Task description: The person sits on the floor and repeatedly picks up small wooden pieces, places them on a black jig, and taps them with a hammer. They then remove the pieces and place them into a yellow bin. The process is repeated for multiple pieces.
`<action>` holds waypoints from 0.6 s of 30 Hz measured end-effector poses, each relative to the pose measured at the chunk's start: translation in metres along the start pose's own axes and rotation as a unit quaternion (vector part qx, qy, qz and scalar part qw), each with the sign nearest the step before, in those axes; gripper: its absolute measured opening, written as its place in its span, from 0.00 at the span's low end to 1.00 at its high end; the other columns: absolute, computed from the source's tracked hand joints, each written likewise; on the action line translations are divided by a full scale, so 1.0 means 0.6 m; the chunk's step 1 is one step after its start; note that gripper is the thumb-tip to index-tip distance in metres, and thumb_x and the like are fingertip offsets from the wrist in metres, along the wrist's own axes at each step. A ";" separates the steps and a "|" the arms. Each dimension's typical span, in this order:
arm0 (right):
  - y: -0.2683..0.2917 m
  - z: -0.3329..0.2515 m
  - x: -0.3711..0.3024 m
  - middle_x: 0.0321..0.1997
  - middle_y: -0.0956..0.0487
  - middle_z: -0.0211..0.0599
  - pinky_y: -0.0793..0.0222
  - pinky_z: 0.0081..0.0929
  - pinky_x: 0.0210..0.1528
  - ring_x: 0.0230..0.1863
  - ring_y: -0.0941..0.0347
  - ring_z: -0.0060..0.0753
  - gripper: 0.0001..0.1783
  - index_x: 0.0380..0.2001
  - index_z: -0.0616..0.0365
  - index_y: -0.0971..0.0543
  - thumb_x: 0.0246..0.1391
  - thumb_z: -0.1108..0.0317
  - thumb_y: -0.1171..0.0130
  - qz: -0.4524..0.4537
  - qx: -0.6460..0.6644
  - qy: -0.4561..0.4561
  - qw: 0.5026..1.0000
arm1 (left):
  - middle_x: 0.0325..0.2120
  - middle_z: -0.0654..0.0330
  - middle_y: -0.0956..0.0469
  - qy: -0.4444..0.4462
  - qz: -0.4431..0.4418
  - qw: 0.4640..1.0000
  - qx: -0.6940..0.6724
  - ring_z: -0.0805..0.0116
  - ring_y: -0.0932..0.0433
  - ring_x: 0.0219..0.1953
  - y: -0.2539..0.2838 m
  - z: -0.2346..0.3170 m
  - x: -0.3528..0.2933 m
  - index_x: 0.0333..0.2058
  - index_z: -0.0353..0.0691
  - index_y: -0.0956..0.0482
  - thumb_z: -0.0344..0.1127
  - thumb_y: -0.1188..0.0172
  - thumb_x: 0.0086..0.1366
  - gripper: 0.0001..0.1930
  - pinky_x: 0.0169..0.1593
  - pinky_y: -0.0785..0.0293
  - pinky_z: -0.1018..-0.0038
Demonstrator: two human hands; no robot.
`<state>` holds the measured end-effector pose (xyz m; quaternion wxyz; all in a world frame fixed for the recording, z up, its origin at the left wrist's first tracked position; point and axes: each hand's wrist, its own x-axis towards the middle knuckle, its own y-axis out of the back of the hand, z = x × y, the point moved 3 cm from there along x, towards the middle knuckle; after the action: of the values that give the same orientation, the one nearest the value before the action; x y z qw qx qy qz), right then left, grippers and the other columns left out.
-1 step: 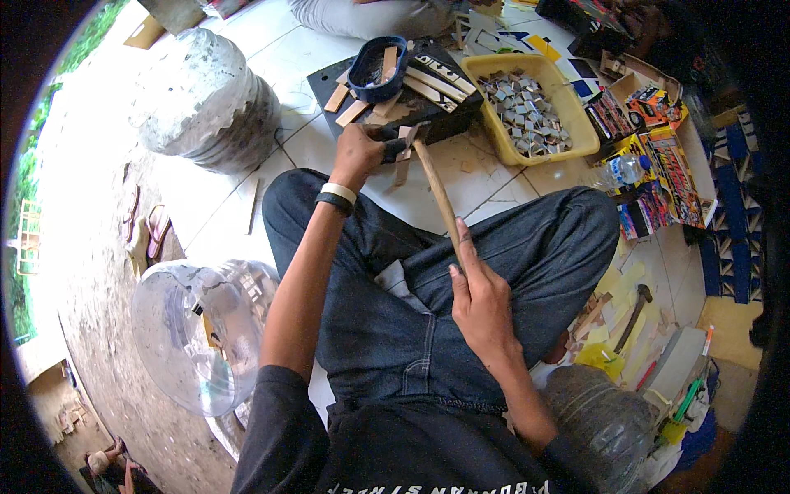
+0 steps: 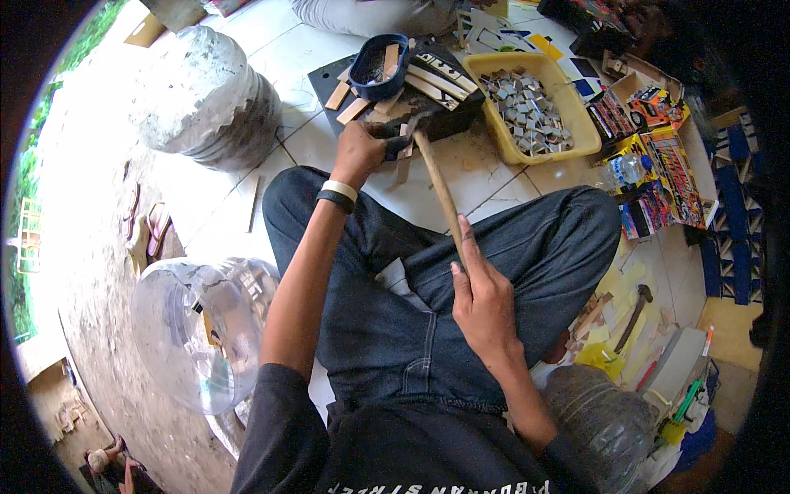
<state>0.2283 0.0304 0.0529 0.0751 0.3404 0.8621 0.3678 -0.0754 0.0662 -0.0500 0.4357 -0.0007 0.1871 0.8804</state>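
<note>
To the left of the black block (image 2: 453, 125) stands a big grey bucket (image 2: 206, 99). On the left part of the block's top lie some flat wood strips (image 2: 354, 111). At the block's near edge is the left hand (image 2: 360, 152). It is curled up, and its fingers look pinched on one thin light strip (image 2: 402, 169) that hangs down by that edge. Something dark covers the fingertips, so I cannot tell just how they grip. On top of the block sits a blue bowl (image 2: 383, 92) with a strip in it, and more pale strips (image 2: 432, 89) lie to its right. By the near edge, the blurry head of a hammer (image 2: 440, 185) is right next to the held strip. The right hand (image 2: 485, 300), on the near side of the block, is closed around the handle, with one finger pointing along it. Right of the block is a yellow tub (image 2: 578, 144) with lots of little squares (image 2: 527, 115). It looks like lots is done, but one strip is in hand and others wait on the block.
</note>
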 end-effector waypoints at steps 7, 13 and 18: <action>-0.016 0.014 0.006 0.57 0.21 0.65 0.21 0.46 0.48 0.50 0.19 0.65 0.37 0.75 0.58 0.39 0.64 0.79 0.45 -0.011 -0.031 -0.020 0.999 | 0.29 0.65 0.16 -0.033 0.018 0.999 0.029 0.78 0.23 0.25 0.001 -0.019 0.026 0.40 0.31 0.12 0.33 0.27 0.62 0.11 0.29 0.25 0.78; -0.005 0.025 0.018 0.41 0.18 0.59 0.23 0.50 0.40 0.38 0.19 0.62 0.41 0.77 0.50 0.42 0.63 0.77 0.42 0.043 -0.025 0.021 0.999 | 0.32 0.62 0.14 0.013 0.018 1.000 0.012 0.77 0.21 0.27 -0.005 -0.018 0.027 0.43 0.32 0.12 0.32 0.28 0.63 0.12 0.30 0.23 0.76; -0.004 0.008 0.005 0.53 0.20 0.63 0.21 0.47 0.42 0.43 0.18 0.62 0.38 0.76 0.53 0.39 0.64 0.78 0.45 0.096 -0.005 0.083 0.992 | 0.28 0.64 0.15 -0.024 0.017 0.999 0.038 0.77 0.23 0.24 -0.001 -0.009 0.016 0.42 0.32 0.11 0.31 0.30 0.64 0.10 0.29 0.25 0.76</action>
<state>0.2267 0.0341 0.0482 -0.0303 0.3899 0.8265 0.4049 -0.0819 0.0722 -0.0567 0.4245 0.0397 0.2098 0.8799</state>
